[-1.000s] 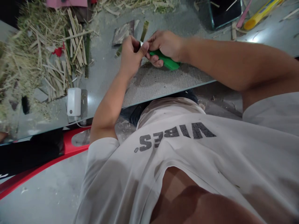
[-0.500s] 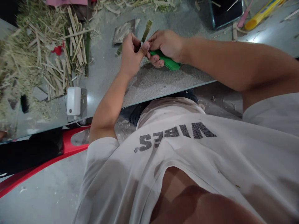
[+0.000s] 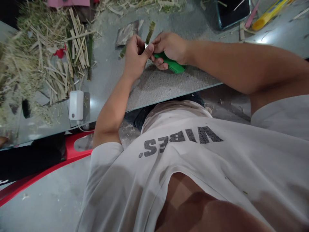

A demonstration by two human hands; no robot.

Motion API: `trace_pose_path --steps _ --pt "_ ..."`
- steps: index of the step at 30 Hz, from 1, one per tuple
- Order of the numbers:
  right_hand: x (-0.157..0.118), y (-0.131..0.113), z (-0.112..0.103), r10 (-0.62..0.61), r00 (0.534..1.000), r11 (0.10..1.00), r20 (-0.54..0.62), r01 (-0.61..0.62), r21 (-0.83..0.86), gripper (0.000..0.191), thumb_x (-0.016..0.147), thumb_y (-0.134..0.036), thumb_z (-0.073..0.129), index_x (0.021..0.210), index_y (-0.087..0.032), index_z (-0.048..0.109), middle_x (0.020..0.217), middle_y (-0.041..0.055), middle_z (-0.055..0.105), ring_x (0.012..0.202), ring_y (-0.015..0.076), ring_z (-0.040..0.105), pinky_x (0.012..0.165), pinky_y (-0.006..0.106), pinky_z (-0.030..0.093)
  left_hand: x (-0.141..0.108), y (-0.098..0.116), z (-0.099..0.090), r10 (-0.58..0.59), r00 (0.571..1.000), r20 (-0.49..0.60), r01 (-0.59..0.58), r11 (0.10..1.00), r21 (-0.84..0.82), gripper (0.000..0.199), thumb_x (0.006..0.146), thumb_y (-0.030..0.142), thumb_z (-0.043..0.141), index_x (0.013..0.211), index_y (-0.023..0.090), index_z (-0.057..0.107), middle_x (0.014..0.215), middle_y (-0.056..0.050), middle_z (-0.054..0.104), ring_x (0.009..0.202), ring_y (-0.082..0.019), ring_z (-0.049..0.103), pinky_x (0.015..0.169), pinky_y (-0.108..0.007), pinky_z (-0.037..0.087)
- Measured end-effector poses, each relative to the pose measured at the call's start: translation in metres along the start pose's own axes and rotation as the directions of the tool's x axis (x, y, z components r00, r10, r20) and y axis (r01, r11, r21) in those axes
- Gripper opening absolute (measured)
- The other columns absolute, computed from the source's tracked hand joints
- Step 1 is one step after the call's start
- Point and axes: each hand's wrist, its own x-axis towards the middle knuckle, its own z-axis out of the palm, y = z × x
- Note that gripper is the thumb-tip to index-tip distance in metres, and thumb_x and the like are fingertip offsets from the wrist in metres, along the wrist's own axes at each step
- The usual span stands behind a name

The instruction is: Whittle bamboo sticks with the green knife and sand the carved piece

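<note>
Since half a second ago, the upper tip of the strip has swung slightly to the left, and a bright bit of blade shows more plainly at its base. Grey and smooth, the table spans the top of the frame. A heap of shavings covers its left end, with a pile of split sticks at the heap's right side. Near the top centre, the left hand has its thumb and fingers together, pinching the strip. Just to its right, the right hand is clamped round a green handle, whose ridged end pokes out below the palm. A phone lies in the upper right, and a white box sits at the table edge, left of centre.

The strip rises from between the fingertips, leaning a little right (whether the green end left of the left hand belongs to it, I cannot tell). It looks light, stiff and springy, probably smooth on its skin and apt to split along the grain; the best hold is likely a firm pinch on its flat faces, thumb away from the edge of the small blade.
</note>
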Motion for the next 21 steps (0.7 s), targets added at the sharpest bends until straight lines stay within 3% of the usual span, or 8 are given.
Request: trace_pose_path --steps 4,8,13,17,19,21 --pt "0.0 -0.001 -0.003 0.048 0.998 0.999 0.048 -0.049 0.012 0.003 0.088 -0.01 0.057 0.091 -0.011 0.058 0.058 0.0029 0.044 0.041 0.0156 0.039 0.036 0.024 0.042 0.0 -0.005 0.007 -0.062 0.989 -0.136 0.059 0.998 -0.027 0.108 0.057 0.135 0.038 0.088 0.032 0.024 0.066 0.005 0.037 0.062 -0.02 0.041 0.059 -0.045 0.03" --pt "0.0 0.0 -0.002 0.039 0.999 0.999 0.033 -0.039 0.015 0.005 0.087 -0.009 0.057 0.091 -0.012 0.058 0.058 0.0019 0.042 0.042 0.0156 0.038 0.034 0.023 0.039 0.002 -0.009 0.008 -0.059 0.975 -0.212 0.057 0.998 -0.017 0.113 0.051 0.135 0.045 0.087 0.031 0.02 0.073 0.004 0.033 0.062 -0.022 0.046 0.06 -0.046 0.032" --pt "0.001 0.0 0.005 -0.011 0.999 1.0 -0.043 0.012 0.019 0.01 0.089 -0.002 0.054 0.085 -0.011 0.058 0.062 0.0023 0.041 0.045 0.0144 0.037 0.033 0.023 0.041 0.008 -0.016 0.006 -0.069 0.962 -0.264 0.072 0.997 0.003 0.117 0.04 0.137 0.047 0.085 0.032 0.021 0.07 0.004 0.029 0.062 -0.021 0.039 0.06 -0.047 0.034" --pt "0.0 0.0 0.011 -0.057 0.993 0.998 -0.106 0.059 0.015 0.02 0.097 0.002 0.05 0.084 -0.011 0.057 0.066 0.003 0.045 0.048 0.0126 0.04 0.035 0.021 0.044 -0.002 0.006 -0.003 -0.007 0.97 -0.244 0.033 0.994 0.103 0.105 0.058 0.135 0.044 0.085 0.035 0.028 0.077 0.004 0.033 0.077 -0.022 0.033 0.07 -0.042 0.033" --pt "-0.001 0.0 0.013 -0.079 0.989 0.997 -0.126 0.08 0.003 0.026 0.103 0.003 0.048 0.083 -0.011 0.056 0.067 0.0032 0.046 0.048 0.0121 0.041 0.035 0.019 0.043 -0.009 0.025 -0.01 0.003 0.995 -0.103 0.025 0.965 0.262 0.097 0.074 0.132 0.032 0.087 0.036 0.033 0.08 0.004 0.036 0.084 -0.022 0.03 0.074 -0.04 0.033" --pt "-0.001 -0.001 0.014 -0.097 0.986 0.995 -0.133 0.096 -0.015 0.031 0.11 0.001 0.047 0.083 -0.012 0.056 0.066 0.0034 0.047 0.048 0.0123 0.043 0.034 0.018 0.042 -0.013 0.042 -0.017 -0.033 0.995 -0.091 0.065 0.925 0.375 0.099 0.071 0.132 0.011 0.085 0.035 0.028 0.077 0.004 0.031 0.087 -0.022 0.025 0.074 -0.038 0.03"
